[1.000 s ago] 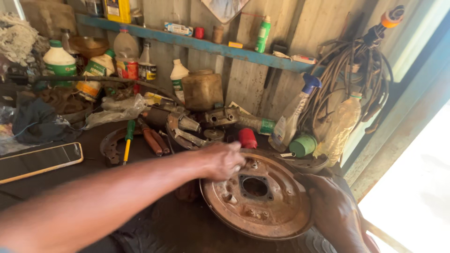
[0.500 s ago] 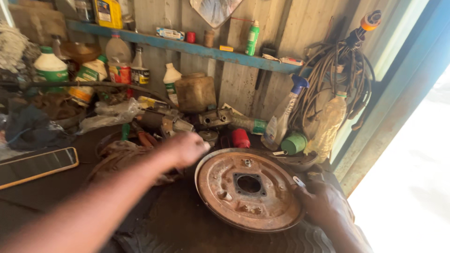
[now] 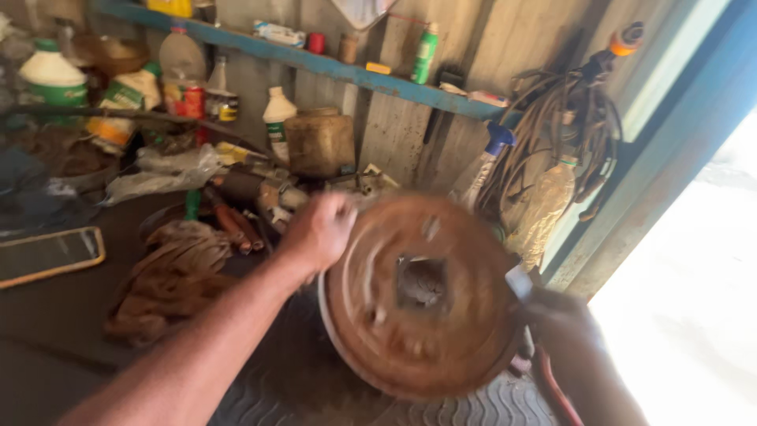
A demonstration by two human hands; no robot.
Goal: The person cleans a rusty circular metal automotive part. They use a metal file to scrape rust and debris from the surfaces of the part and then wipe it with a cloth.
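A rusty round brake plate [image 3: 378, 315] with a square hole in its middle is tilted up on edge, its face toward me, blurred by motion. My left hand [image 3: 319, 229] grips its upper left rim. At the plate's right edge my right hand [image 3: 552, 315], dark with grime, holds the rim. The plate's lower edge rests over a black ribbed rubber surface [image 3: 473, 406].
A brown rag [image 3: 169, 272] and a flat phone in a yellow case [image 3: 47, 254] lie on the dark bench at left. Pliers, bottles and a brown jug [image 3: 319, 142] crowd the back under a blue shelf [image 3: 355, 75]. Coiled hoses [image 3: 568, 134] hang at right beside a bright doorway.
The plate lay flat a second ago and now stands tilted up. My left hand swung out left, then came back onto its rim. My right hand stays at the right edge.
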